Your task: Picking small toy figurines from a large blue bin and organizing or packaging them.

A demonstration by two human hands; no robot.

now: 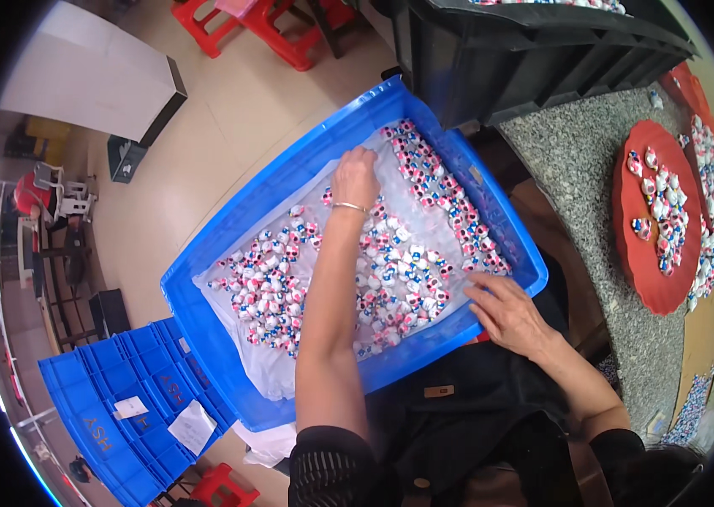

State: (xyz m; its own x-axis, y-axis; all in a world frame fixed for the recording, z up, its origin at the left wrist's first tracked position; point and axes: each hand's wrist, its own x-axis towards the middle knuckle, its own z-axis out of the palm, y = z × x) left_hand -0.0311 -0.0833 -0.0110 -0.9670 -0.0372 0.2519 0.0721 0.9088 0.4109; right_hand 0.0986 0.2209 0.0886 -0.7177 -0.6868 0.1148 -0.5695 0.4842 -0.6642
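A blue plastic crate (289,144) lies tilted in front of me, lined with a thin white sheet (268,384). Small painted figurines (268,291) in white, pink and blue are heaped loosely on the sheet. Along the crate's right side, more figurines (437,186) stand packed in rows. My left hand (355,179), with a bangle at the wrist, reaches over the heap to the far part of the sheet. Its fingers curl down, and whatever they hold is hidden. Beside the near end of the rows, my right hand (510,317) is over the crate's edge with fingers apart.
A black bin (534,68) of figurines stands at the far right. On the speckled counter (572,160) sits a red scalloped plate (656,279) with figurines, and more lie beyond it. Stacked blue crates (112,414) are at left, red stools (276,34) at the back.
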